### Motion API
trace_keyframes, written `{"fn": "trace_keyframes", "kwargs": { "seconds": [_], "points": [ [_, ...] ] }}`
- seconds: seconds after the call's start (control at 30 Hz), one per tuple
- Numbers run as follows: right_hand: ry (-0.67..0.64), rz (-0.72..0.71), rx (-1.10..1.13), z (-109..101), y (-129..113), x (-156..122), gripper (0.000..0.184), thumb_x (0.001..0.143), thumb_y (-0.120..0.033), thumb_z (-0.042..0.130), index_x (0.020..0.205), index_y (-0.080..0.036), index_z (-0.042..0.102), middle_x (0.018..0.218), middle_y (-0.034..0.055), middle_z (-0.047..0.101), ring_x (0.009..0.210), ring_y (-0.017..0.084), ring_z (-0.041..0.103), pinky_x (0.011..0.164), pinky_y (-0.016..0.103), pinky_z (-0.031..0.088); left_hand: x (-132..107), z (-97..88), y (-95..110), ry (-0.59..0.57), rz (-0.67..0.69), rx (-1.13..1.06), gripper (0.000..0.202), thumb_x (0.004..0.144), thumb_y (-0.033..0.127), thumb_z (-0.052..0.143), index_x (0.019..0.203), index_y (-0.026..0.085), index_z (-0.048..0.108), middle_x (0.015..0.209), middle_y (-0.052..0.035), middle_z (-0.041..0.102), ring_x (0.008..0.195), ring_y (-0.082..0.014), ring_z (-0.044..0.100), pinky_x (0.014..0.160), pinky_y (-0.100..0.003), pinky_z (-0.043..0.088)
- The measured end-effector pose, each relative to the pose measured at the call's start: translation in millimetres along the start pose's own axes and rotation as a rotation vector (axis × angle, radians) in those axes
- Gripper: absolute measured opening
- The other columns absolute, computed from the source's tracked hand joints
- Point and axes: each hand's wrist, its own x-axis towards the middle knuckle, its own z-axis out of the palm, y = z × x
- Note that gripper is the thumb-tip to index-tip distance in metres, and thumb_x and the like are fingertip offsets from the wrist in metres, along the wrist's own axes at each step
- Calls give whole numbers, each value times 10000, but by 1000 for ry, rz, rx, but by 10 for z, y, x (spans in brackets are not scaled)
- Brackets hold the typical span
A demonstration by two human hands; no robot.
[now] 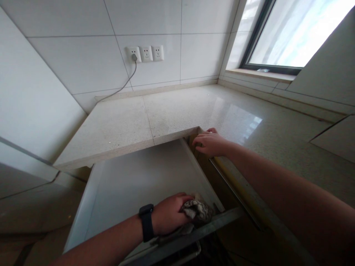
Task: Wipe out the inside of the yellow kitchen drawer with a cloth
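Observation:
A crumpled cloth (196, 211) with a dark and light pattern is bunched under the fingers of my left hand (172, 213). That hand presses it into the front right corner of a pulled-out drawer (130, 173), against the inside of the drawer front. A dark watch (146, 221) is on my left wrist. My right hand (209, 142) rests at the inner corner of the pale stone countertop (177, 111), its fingers curled down over the edge beside the drawer's far right side. Nothing shows in the right fingers.
Wall sockets (145, 54), one with a plug and grey cable, sit above the counter. At upper right is a window (291, 37). A metal handle strip (235, 192) runs along the cabinet right of the drawer. A white tall panel (36, 92) stands at left.

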Motion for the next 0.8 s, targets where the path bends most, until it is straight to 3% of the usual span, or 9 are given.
{"fn": "trace_keyframes", "kwargs": {
  "seconds": [0.17, 0.37, 0.47, 0.63, 0.8],
  "points": [
    [-7, -4, 5, -5, -1, -5, 289, 898, -402, 495, 1064, -287, 702, 1061, 28, 699, 1065, 263, 595, 994, 494, 188, -10, 8, -64, -99, -180, 185, 314, 818, 335, 603, 1104, 233, 683, 1058, -61, 668, 937, -232, 635, 819, -318, 469],
    [-22, 4, -14, -4, -9, 4, 299, 900, -411, 495, 1071, -276, 701, 1088, 49, 697, 1072, 270, 590, 997, 491, 184, -45, -36, 33, 27, 26, -51, 368, 822, 292, 652, 1179, 203, 662, 1137, -44, 629, 1039, -190, 597, 936, -274, 433],
    [-31, 4, -36, -8, -21, 7, 307, 902, -410, 492, 1079, -272, 701, 1096, 57, 695, 1071, 277, 587, 996, 492, 186, -28, -15, 103, 51, 38, -84, 338, 821, 281, 663, 1147, 193, 663, 1119, -35, 624, 1033, -180, 589, 933, -268, 426],
    [-48, -11, -81, -15, -49, 11, 304, 900, -386, 496, 1074, -253, 706, 1077, 67, 697, 1064, 284, 581, 990, 508, 175, 103, 149, 96, 43, 3, 12, 314, 866, 335, 598, 1154, 223, 653, 1086, -43, 606, 989, -191, 585, 886, -291, 454],
    [-62, 17, -83, -42, -72, 11, 303, 896, -391, 509, 1086, -265, 708, 1082, 69, 693, 1071, 286, 574, 988, 506, 179, 363, 350, 10, 21, 12, 224, 492, 823, 319, 617, 1307, 259, 553, 1149, -61, 575, 1028, -229, 566, 880, -347, 473]
  ]
}}
